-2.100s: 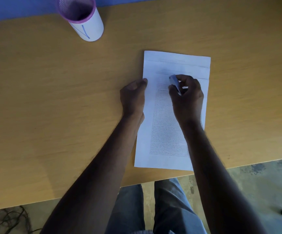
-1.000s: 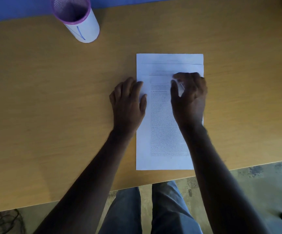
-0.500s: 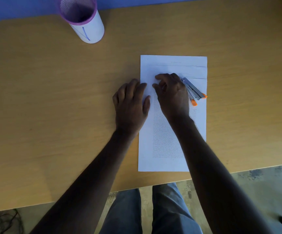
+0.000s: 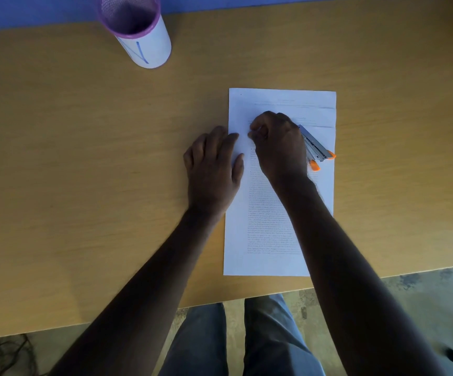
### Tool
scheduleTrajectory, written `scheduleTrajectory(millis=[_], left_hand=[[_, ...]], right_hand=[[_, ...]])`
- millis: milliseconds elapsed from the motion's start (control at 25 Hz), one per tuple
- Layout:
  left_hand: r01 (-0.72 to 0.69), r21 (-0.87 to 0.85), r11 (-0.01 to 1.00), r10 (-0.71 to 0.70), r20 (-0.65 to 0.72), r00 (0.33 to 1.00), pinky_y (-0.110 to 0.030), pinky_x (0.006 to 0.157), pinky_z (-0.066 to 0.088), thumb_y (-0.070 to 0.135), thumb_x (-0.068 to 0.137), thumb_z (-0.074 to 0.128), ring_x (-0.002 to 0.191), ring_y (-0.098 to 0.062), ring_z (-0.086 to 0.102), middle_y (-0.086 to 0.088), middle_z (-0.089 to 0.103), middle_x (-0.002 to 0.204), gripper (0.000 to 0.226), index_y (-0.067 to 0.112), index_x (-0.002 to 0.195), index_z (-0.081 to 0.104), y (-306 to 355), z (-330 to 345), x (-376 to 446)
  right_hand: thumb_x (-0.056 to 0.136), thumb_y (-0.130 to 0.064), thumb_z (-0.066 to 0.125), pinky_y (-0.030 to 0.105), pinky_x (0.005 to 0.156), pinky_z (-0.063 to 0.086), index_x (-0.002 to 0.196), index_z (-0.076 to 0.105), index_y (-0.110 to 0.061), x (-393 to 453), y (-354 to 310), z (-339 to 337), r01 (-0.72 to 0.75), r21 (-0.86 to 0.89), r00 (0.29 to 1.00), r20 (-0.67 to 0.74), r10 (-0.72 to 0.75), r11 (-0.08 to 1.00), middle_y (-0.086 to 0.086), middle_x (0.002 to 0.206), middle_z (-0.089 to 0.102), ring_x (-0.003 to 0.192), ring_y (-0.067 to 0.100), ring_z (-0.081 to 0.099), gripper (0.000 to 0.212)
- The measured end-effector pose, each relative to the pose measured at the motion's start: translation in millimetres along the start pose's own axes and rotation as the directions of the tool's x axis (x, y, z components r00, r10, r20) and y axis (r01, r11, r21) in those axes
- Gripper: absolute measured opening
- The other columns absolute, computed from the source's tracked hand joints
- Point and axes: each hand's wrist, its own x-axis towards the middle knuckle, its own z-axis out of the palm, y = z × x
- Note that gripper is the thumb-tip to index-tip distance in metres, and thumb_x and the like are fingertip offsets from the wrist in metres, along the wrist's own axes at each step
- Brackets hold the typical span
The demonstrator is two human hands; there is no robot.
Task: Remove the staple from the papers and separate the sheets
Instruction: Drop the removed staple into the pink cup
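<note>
Printed lines on the papers (image 4: 263, 213) are too small to read.

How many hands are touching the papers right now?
2. The left hand rests flat across the papers' left edge, partly on the table. The right hand sits with curled fingers on the upper part of the top sheet, beside the staple tool.

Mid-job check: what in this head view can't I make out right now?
- Staple: not visible on the papers; too small or under the right hand.
- Right hand's fingertips: curled under, so whether they pinch anything is hidden.
- Stapler: its front end sits behind the right hand.
- Printed text: too small to read.
- Left hand: rests flat at the papers' left edge.
</note>
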Motion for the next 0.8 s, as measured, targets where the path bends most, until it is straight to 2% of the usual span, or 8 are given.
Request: scheduleTrajectory(millis=[120, 320, 440, 560, 680, 720, 800], left_hand=[[-0.007, -0.001, 1.000, 0.007, -0.007, 1.000, -0.044, 0.102, 0.040, 0.037, 0.102, 0.054, 0.127, -0.031, 0.054, -0.006, 0.062, 0.142, 0.037, 0.019, 0.132, 0.064, 0, 1, 0], [-0.009, -0.003, 1.000, 0.009, -0.017, 1.000, -0.044, 0.101, 0.040, 0.036, 0.101, 0.056, 0.125, -0.032, 0.056, -0.006, 0.063, 0.141, 0.036, 0.018, 0.131, 0.065, 1, 0, 0], [-0.011, -0.020, 1.000, 0.010, -0.018, 1.000, -0.044, 0.101, 0.041, 0.035, 0.100, 0.058, 0.126, -0.032, 0.057, -0.006, 0.063, 0.140, 0.036, 0.017, 0.130, 0.066, 1, -3, 2], [0.007, -0.089, 0.996, -0.009, -0.022, 1.000, -0.042, 0.099, 0.041, 0.034, 0.099, 0.059, 0.124, -0.031, 0.057, -0.005, 0.064, 0.138, 0.034, 0.017, 0.128, 0.067, 0, -10, 7], [0.092, -0.215, 0.972, -0.106, -0.053, 0.993, -0.043, 0.101, 0.044, 0.031, 0.098, 0.062, 0.126, -0.030, 0.057, -0.007, 0.062, 0.139, 0.036, 0.015, 0.130, 0.065, -10, -20, 18], [0.137, -0.267, 0.954, -0.163, -0.078, 0.983, -0.043, 0.105, 0.044, 0.029, 0.097, 0.063, 0.130, -0.031, 0.055, -0.009, 0.060, 0.142, 0.040, 0.012, 0.133, 0.063, -18, -25, 25], [0.225, -0.379, 0.898, -0.287, -0.116, 0.951, -0.041, 0.115, 0.038, 0.029, 0.097, 0.066, 0.140, -0.032, 0.048, -0.017, 0.053, 0.150, 0.053, 0.004, 0.142, 0.054, -33, -33, 39]], right_hand=[[0.097, -0.019, 0.065, 0.029, 0.079, 0.054, 0.102, 0.075, -0.018, 4, 0, -1, -0.049, -0.002, 0.998, 0.027, 0.049, 0.999, 0.003, 0.110, 0.075, 0.098, 0.023, 0.071, 0.011], [0.096, -0.019, 0.066, 0.033, 0.081, 0.058, 0.099, 0.076, -0.018, 3, -2, -3, -0.065, 0.017, 0.997, 0.035, 0.064, 0.998, 0.002, 0.107, 0.077, 0.096, 0.022, 0.071, 0.011], [0.095, -0.020, 0.067, 0.036, 0.083, 0.058, 0.094, 0.076, -0.019, 7, -2, -5, -0.097, 0.054, 0.992, 0.086, 0.092, 0.994, -0.001, 0.101, 0.077, 0.092, 0.019, 0.071, 0.009], [0.093, -0.023, 0.070, 0.031, 0.082, 0.057, 0.092, 0.076, -0.020, 10, -6, -8, -0.117, 0.126, 0.986, 0.131, 0.101, 0.985, -0.007, 0.094, 0.077, 0.089, 0.014, 0.071, 0.007], [0.091, -0.024, 0.070, 0.012, 0.063, 0.046, 0.086, 0.073, -0.022, 19, -19, -12, -0.123, 0.222, 0.986, 0.138, 0.094, 0.967, -0.014, 0.081, 0.074, 0.072, 0.002, 0.070, 0.006], [0.091, -0.023, 0.071, 0.010, 0.057, 0.043, 0.083, 0.072, -0.023, 25, -29, -13, -0.119, 0.270, 0.986, 0.142, 0.083, 0.956, -0.015, 0.077, 0.074, 0.066, 0.002, 0.070, 0.008], [0.090, -0.022, 0.071, 0.016, 0.058, 0.050, 0.081, 0.071, -0.025, 37, -50, -17, -0.085, 0.346, 0.991, 0.126, 0.043, 0.935, -0.015, 0.076, 0.074, 0.063, 0.006, 0.071, 0.010]])
